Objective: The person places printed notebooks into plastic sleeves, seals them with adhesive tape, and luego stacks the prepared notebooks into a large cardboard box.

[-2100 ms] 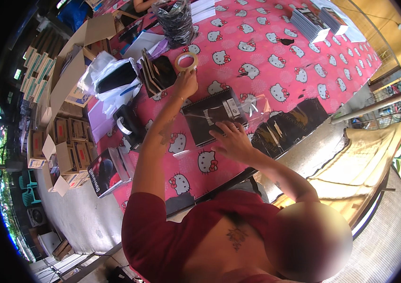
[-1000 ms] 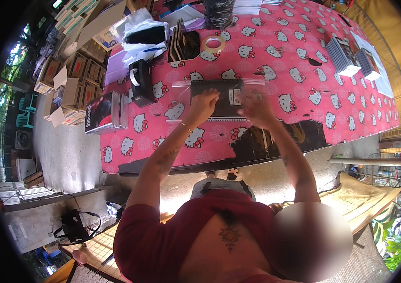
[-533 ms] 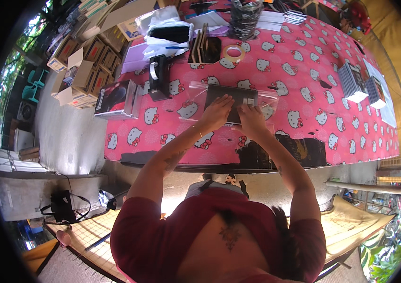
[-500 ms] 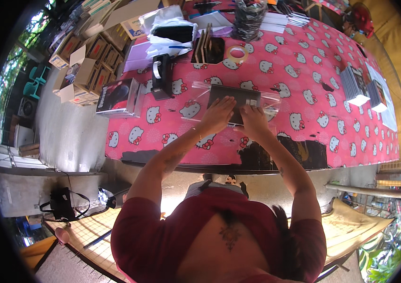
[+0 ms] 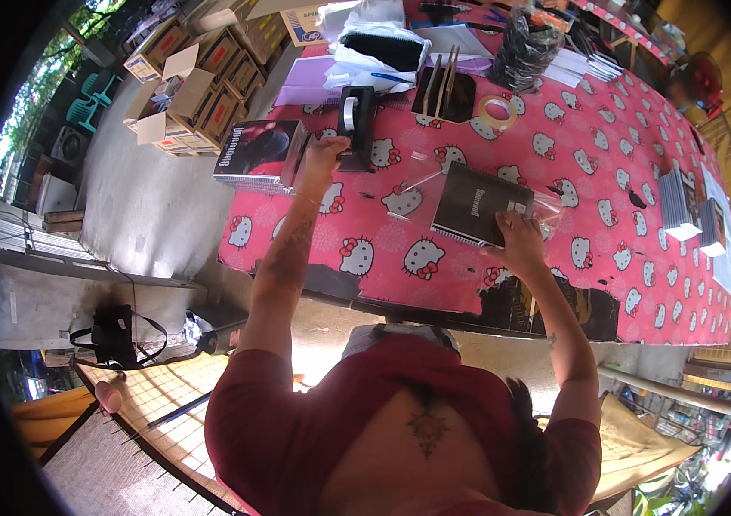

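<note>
A dark spiral notebook (image 5: pixel 473 203) lies on the pink patterned table with clear plastic film (image 5: pixel 413 191) sticking out on both sides of it. My right hand (image 5: pixel 520 242) holds its near right corner, fingers over the cover and thumb by the near edge. My left hand (image 5: pixel 324 163) reaches to the near end of a black tabletop device (image 5: pixel 363 129) with a silver curved part, which looks like a tape dispenser. Those fingers are bent together there; what they pinch is too small to make out. Left of that hand stands a stack of notebooks (image 5: pixel 258 153).
Behind are plastic-wrapped material (image 5: pixel 374 56), upright brown boards (image 5: pixel 444 82), a tape roll (image 5: pixel 497 112) and a black plastic-wrapped bundle (image 5: pixel 527 52). Notebook stacks (image 5: pixel 679 206) stand far right. Cardboard boxes (image 5: pixel 202 95) are piled beyond the table's left side.
My left hand has left the notebook and moved left to the black device. My right hand has stayed on the notebook, shifting to its near right corner. The view has turned left.
</note>
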Demonstrator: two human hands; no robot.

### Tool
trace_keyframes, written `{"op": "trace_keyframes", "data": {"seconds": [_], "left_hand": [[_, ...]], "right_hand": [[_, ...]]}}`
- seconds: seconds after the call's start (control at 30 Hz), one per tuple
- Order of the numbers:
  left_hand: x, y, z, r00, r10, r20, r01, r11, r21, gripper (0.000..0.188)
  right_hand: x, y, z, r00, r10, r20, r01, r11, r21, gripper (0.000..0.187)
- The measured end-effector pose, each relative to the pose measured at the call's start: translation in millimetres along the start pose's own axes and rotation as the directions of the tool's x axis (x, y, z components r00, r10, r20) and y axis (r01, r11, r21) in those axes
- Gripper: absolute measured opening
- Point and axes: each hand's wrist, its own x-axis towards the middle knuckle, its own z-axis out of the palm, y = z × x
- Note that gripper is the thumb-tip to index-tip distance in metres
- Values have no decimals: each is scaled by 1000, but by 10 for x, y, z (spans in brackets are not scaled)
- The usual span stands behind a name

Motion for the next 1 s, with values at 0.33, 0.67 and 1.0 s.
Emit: {"op": "trace_keyframes", "data": {"seconds": [0.33,0.67,1.0], "left_hand": [[-282,-258,27,814,553,-176,-182,531,828,15],[-1183,-135,2628,901,165,400,-403,659,635,33],[-1356,-325,2607,856,238,458,-498,147,854,41]], "right_hand": [[-39,75,27,998,-37,-52,38,999,16,79],[-56,163,86,998,-26,-52,29,998,60,86],[-85,298,152,989,28,-144,-14,995,102,65]]}}
